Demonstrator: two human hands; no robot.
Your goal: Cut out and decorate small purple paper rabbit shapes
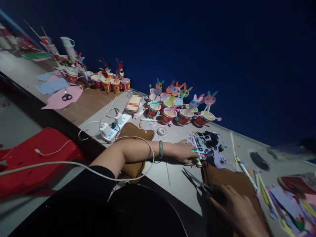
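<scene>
My left hand, with a green bangle on its wrist, reaches across the white table. Its fingers are spread and touch the near edge of a pile of black, lilac and blue paper scraps. Lower right, my right hand grips dark-handled scissors; the blades point up and left, slightly parted. Below that hand lies a brown cushioned pad. Another brown pad is partly hidden under my left forearm.
Red paper cups with paper rabbit figures stand at the back. A power strip trails a white cable over my left arm. A tape roll, a red stool and paper strips lie around. More scissors rest on pink paper.
</scene>
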